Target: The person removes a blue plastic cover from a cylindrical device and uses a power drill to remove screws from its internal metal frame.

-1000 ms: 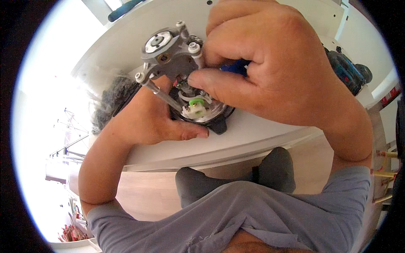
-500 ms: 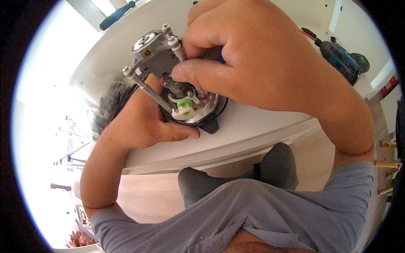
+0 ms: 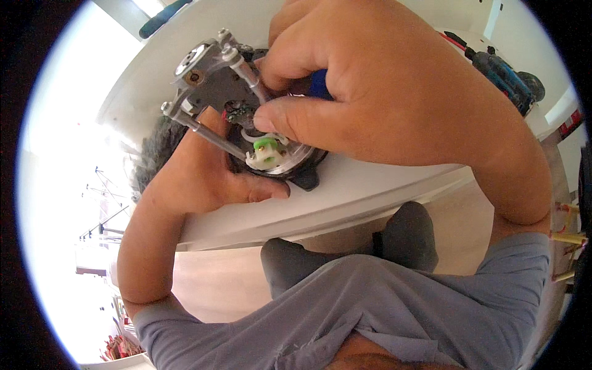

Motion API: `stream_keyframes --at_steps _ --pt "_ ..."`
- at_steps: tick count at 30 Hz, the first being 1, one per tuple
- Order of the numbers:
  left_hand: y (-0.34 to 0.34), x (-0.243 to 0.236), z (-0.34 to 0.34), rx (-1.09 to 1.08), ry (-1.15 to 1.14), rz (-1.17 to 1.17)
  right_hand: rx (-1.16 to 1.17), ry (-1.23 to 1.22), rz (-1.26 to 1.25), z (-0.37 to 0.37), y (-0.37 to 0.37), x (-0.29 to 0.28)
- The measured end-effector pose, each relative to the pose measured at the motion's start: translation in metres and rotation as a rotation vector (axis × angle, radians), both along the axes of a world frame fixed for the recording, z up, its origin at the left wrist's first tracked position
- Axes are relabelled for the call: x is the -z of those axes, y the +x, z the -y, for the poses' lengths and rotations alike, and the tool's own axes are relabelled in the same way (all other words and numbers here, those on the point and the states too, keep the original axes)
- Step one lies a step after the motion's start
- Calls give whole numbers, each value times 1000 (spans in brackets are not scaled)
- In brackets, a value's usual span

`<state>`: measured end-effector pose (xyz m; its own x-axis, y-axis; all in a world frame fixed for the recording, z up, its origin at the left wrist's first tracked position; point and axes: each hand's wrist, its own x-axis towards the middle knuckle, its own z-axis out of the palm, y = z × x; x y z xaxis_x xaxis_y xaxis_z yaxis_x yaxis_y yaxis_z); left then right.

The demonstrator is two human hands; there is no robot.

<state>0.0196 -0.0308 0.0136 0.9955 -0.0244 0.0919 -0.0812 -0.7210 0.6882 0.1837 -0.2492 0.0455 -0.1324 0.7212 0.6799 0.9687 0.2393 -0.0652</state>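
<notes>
An opened motor assembly (image 3: 216, 92) with metal posts, a round base and dark wound parts tilts over the white table. My left hand (image 3: 209, 176) is wrapped round its base from the left, thumb along the lower rim. A white plastic block with a bright green piece (image 3: 266, 148) sits on the base's near side. My right hand (image 3: 364, 92) reaches in from the right, thumb and fingers closed beside a post and the dark inner part. Something blue (image 3: 319, 84) shows within its grip; most of it is hidden, so its kind is unclear.
A dark green handle (image 3: 163, 18) lies at the far left of the white table (image 3: 382, 185). Toward the far right rests a blue and black power tool (image 3: 502, 77). A dark, fuzzy bundle (image 3: 161, 148) is beyond my left wrist. The table's near edge runs above my legs.
The motor assembly has shifted left and slightly away, its posts leaning further left. My right thumb has slid lower beside the dark inner part. My left hand keeps its hold.
</notes>
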Motion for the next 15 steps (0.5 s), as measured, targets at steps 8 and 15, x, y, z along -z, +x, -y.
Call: stream_keyframes --at_steps 8,15 --pt "2 -11 16 -186 -142 -127 -1 -46 -4 -5 2 4" --pt "1 9 0 67 -41 145 -6 -89 -30 -5 2 6"
